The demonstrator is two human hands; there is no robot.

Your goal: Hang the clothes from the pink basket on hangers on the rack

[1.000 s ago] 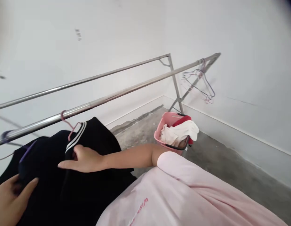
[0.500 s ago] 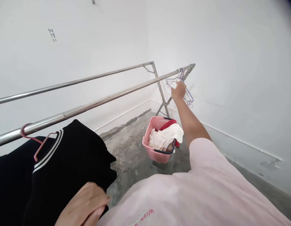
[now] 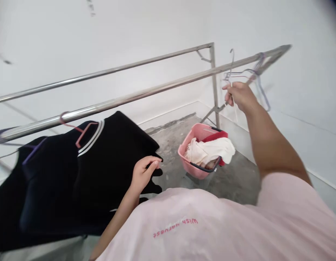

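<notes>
My right hand (image 3: 240, 95) is closed around a pale wire hanger (image 3: 232, 59), whose hook sticks up beside the front metal rail. More hangers, bluish-purple (image 3: 263, 90), hang at the rail's far end just beyond that hand; motion smears them. My left hand (image 3: 146, 169) is in front of a black shirt (image 3: 116, 156) with white stripes at its neckline. Its fingers are curled together towards the thumb, and nothing shows between them. The shirt hangs on the rail from a pink hanger (image 3: 82, 136).
Two metal rails (image 3: 157, 87) of a drying rack run across the view. Dark garments (image 3: 48, 174) hang at left, one on a purple hanger (image 3: 34, 148). A pink basket (image 3: 193, 168) with white cloth (image 3: 211, 150) and something red stands on the concrete floor. White walls meet behind.
My right hand has pulled one hanger away from the bunch, its hook now off the rail. My left hand has moved up and right. The view has shifted, showing more garments at left.
</notes>
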